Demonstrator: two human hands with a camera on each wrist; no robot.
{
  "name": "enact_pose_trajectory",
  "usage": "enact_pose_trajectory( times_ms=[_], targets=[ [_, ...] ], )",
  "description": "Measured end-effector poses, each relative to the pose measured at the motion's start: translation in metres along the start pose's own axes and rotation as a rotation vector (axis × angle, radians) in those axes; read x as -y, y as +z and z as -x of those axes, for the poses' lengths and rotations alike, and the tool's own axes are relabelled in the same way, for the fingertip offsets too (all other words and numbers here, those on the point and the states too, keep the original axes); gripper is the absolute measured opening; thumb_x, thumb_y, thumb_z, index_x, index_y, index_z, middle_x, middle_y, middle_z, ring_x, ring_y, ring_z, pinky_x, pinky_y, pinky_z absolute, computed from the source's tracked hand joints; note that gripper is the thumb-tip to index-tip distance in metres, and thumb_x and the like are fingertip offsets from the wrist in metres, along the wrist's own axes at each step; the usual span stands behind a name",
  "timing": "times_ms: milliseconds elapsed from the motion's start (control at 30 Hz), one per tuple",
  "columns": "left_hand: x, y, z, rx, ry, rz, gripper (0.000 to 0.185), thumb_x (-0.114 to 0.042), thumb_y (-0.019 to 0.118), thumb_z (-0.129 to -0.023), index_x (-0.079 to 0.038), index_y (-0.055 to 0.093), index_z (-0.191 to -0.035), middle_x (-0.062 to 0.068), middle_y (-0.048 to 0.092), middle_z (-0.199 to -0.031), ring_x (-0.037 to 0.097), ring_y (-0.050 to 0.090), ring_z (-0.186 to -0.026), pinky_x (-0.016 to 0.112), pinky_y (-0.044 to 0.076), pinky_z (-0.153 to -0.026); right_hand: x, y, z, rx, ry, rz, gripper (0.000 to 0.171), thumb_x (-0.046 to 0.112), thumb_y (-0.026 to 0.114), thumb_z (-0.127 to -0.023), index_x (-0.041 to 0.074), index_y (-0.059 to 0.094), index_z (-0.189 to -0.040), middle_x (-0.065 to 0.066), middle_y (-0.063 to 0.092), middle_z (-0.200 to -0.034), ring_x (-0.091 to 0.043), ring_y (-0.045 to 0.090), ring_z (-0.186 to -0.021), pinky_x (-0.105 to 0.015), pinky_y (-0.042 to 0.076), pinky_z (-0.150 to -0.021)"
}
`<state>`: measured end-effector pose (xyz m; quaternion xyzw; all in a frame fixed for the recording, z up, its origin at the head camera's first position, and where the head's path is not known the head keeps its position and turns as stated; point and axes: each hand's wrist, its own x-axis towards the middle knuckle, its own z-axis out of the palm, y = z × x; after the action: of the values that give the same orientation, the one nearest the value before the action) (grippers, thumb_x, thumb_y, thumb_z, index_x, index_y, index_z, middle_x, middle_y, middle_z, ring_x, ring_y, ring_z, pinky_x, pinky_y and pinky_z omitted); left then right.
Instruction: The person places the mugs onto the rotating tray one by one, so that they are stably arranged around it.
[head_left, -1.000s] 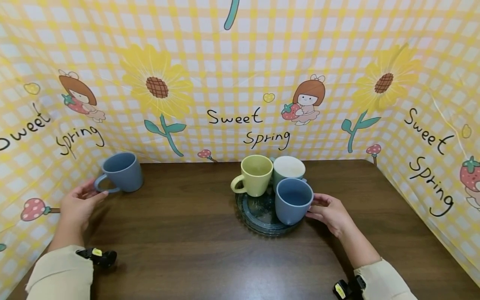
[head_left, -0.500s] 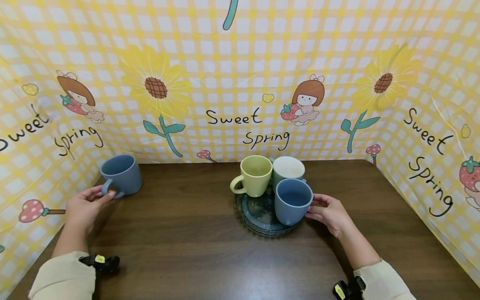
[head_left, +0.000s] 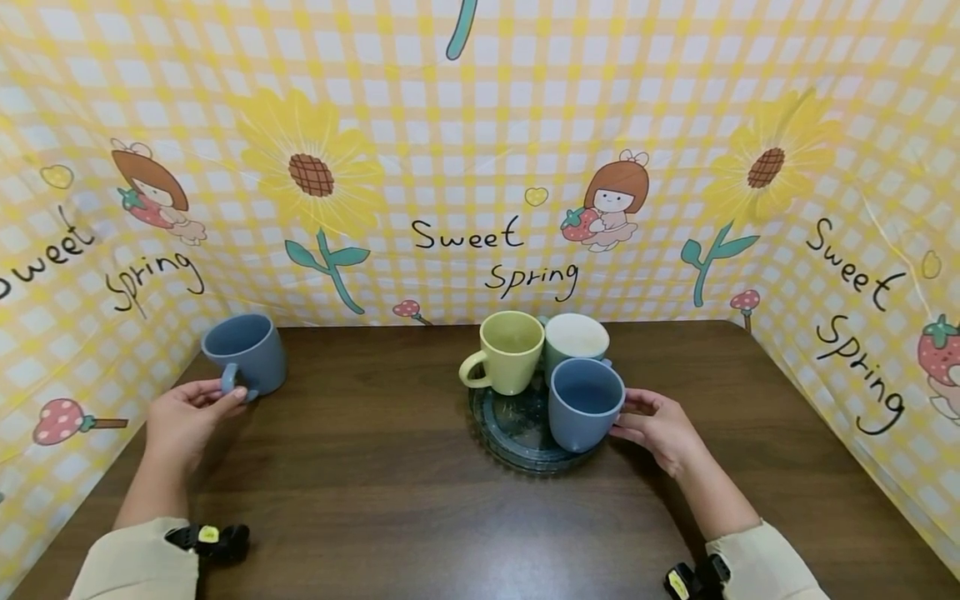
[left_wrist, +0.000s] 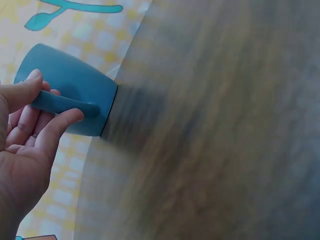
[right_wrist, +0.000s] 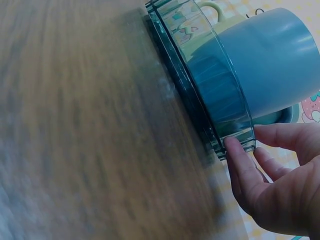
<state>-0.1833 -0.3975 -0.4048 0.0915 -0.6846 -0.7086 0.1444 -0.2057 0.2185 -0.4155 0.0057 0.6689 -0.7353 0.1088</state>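
At the table's far left is a blue mug (head_left: 247, 354); my left hand (head_left: 183, 421) pinches its handle between thumb and fingers. In the left wrist view the mug's handle (left_wrist: 65, 104) points toward the palm, and its base is close over the table. On the right, a round dark glass tray (head_left: 501, 446) carries a yellow-green mug (head_left: 513, 358), a pale green mug with a white inside (head_left: 576, 335) and a second blue mug (head_left: 585, 408). My right hand (head_left: 660, 429) holds the tray's clear rim (right_wrist: 240, 107) with thumb and fingertips, beside that blue mug.
The brown wooden table (head_left: 360, 483) is enclosed by a yellow checked cloth (head_left: 465, 150) at the back and both sides. The left mug stands near the back left corner, close to the cloth.
My left hand has moved right and toward me, and the blue mug's handle has swung round toward the front with it. My right hand and the tray have stayed in place.
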Motion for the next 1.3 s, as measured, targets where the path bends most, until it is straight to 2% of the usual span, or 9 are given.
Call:
enact_pose_trajectory(
  times_ms=[233,533,867,1300],
  targets=[
    [-0.004,0.004,0.007,-0.006,0.011,-0.013,0.013,-0.002,0.078,-0.081,-0.013,0.072,-0.083,-0.002,0.067,-0.074,0.010,0.070,-0.066,0.025,0.059,-0.064,0.000,0.001,0.001,-0.004,0.001,-0.002,0.052,-0.012,0.060,-0.088,-0.018,0.038,-0.134,-0.008,0.061,-0.104,-0.016,0.066,-0.086,-0.038,0.058,-0.082],
    [-0.009,0.013,0.017,0.029,0.069,0.059,0.012,0.003,0.077,-0.081,-0.006,0.072,-0.086,0.003,0.069,-0.075,0.012,0.071,-0.067,0.026,0.059,-0.064,0.001,0.001,0.001,-0.009,0.004,-0.002,0.052,-0.012,0.060,-0.088,-0.018,0.037,-0.135,-0.009,0.061,-0.105,-0.016,0.066,-0.086,-0.039,0.058,-0.082],
    [-0.013,0.020,0.027,0.035,0.069,0.086,0.012,0.003,0.077,-0.080,-0.004,0.073,-0.089,0.001,0.070,-0.076,0.012,0.071,-0.069,0.026,0.058,-0.065,0.000,0.001,0.000,-0.008,0.002,-0.004,0.053,-0.012,0.060,-0.088,-0.018,0.036,-0.135,-0.010,0.061,-0.106,-0.016,0.066,-0.086,-0.039,0.058,-0.083],
    [-0.016,0.031,0.036,0.042,0.114,0.035,0.011,0.001,0.077,-0.081,-0.004,0.073,-0.090,0.000,0.072,-0.076,0.013,0.071,-0.066,0.025,0.058,-0.065,-0.001,0.003,0.000,-0.017,0.005,-0.005,0.058,-0.013,0.059,-0.088,-0.017,0.033,-0.140,-0.011,0.059,-0.109,-0.015,0.066,-0.087,-0.038,0.057,-0.083]
  ],
)
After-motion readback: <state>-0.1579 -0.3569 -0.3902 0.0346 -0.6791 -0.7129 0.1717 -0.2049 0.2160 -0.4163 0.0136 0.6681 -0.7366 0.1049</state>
